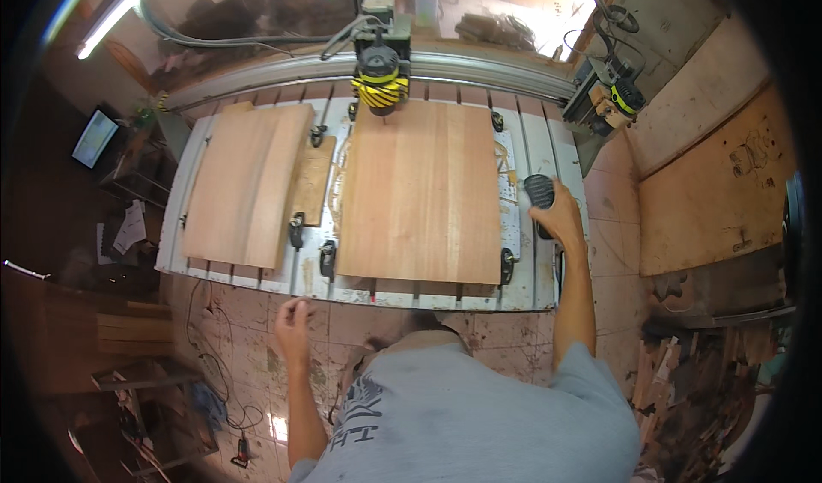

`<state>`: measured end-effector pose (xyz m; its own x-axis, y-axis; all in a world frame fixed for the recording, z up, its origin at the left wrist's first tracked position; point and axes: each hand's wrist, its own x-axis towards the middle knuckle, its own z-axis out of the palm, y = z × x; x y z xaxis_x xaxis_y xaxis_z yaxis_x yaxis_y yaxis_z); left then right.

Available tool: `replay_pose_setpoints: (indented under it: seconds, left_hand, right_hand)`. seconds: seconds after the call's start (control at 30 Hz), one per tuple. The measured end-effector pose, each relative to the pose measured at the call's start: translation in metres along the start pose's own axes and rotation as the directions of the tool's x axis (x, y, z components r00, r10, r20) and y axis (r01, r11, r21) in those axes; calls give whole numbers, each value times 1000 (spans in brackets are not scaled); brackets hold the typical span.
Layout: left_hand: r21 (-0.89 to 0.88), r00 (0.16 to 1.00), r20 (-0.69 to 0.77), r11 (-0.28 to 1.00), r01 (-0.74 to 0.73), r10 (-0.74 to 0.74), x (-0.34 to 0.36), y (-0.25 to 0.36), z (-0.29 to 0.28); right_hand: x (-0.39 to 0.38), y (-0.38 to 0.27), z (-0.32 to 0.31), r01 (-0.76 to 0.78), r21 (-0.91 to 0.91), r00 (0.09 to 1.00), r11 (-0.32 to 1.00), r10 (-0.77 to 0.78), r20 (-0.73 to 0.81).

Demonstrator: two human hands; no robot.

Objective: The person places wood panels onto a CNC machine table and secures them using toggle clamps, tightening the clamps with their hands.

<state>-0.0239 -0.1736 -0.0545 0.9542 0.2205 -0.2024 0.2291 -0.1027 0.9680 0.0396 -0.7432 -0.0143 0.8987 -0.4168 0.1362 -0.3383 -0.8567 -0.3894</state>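
My right hand (561, 217) is closed round a black handheld keypad controller (539, 192) at the table's right side; its lower part is partly hidden by the hand. My left hand (293, 324) hangs just off the table's front edge, fingers curled in, with nothing visible in them. In the middle of the slotted machine table (535, 290) lies a wide, flat wooden panel (419, 200). Left of it lies a second wooden panel (244, 187). Black clamps (328, 259) stand at the panels' edges. A black and yellow router spindle (381, 80) is over the middle panel's far edge.
A metal gantry beam (479, 68) crosses behind the panels. A second spindle (623, 98) hangs at the far right. A thin board (314, 183) lies between the panels. At left is a lit monitor (95, 138); cables (224, 380) trail over the floor. Wood offcuts (664, 372) stand lower right.
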Motion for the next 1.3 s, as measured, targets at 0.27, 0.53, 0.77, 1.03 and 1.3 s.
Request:
replay_pose_setpoints:
  seconds: [0.27,0.53,0.77,1.03,1.3]
  left_hand:
    - [-427,696,714,740,519,-76,-49,45,59]
    - [-516,798,602,753,409,-21,-80,16,-9]
    - [-578,856,516,753,315,38,-102,22,-27]
    - [-587,863,503,751,301,47,-120,11,-38]
    - [-550,890,456,793,263,21,-129,5,-49]
  right_hand:
    - [-187,-230,-15,605,434,537,668,-744,397]
    - [-284,-258,14,-6,848,811,530,-493,314]
    - [-332,-247,21,-611,784,693,108,-405,596]
    - [-346,-248,20,-622,782,709,40,-394,585]
    - [-352,-254,36,-639,746,695,187,-275,664]
